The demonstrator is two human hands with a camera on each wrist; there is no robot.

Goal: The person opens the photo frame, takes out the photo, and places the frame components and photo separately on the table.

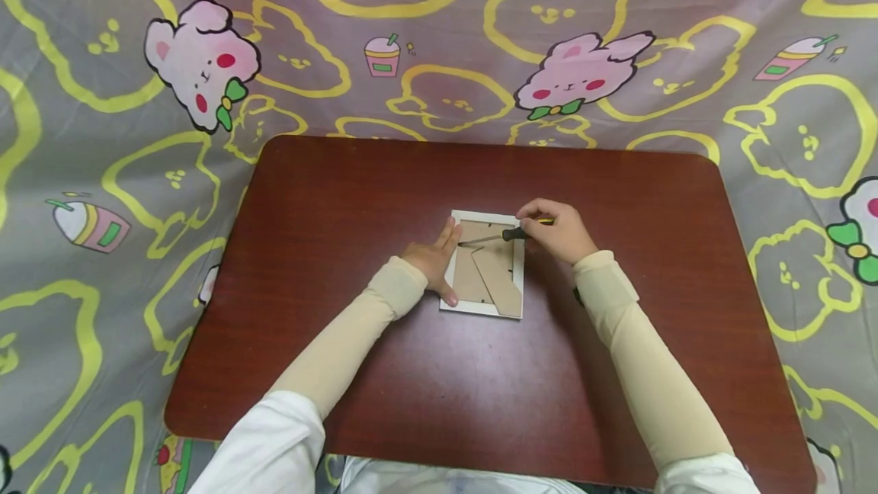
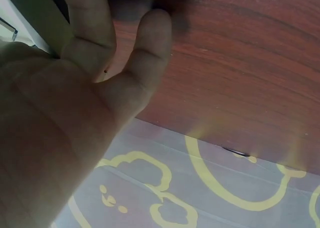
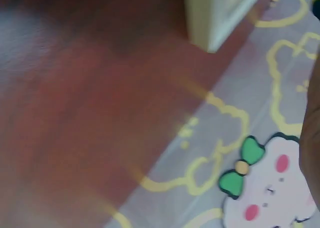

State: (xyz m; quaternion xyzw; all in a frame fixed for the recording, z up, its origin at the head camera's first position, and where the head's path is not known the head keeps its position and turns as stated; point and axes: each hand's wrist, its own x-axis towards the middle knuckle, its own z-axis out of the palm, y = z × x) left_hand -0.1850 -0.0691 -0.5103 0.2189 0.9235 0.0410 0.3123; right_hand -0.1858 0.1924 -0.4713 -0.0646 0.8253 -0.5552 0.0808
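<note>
A white picture frame (image 1: pixel 473 310) lies on the table with its back up. Its beige backing board (image 1: pixel 466 277) carries an angled stand leg (image 1: pixel 498 288), and small dark tabs sit along the inner edges. Across the left rim rests my left hand (image 1: pixel 430 261), thumb and fingers spread. My right hand (image 1: pixel 561 233) grips a screwdriver (image 1: pixel 511 234) by its black and yellow handle; the thin shaft reaches left over the board, its tip by the left inner edge near my left fingers. In the right wrist view the frame's corner (image 3: pixel 202 33) shows, but the screwdriver does not.
The dark red-brown wooden table (image 1: pixel 357 197) has rounded corners. A grey curtain (image 1: pixel 453 44) printed with yellow outlines and pink rabbits hangs behind it and at both sides.
</note>
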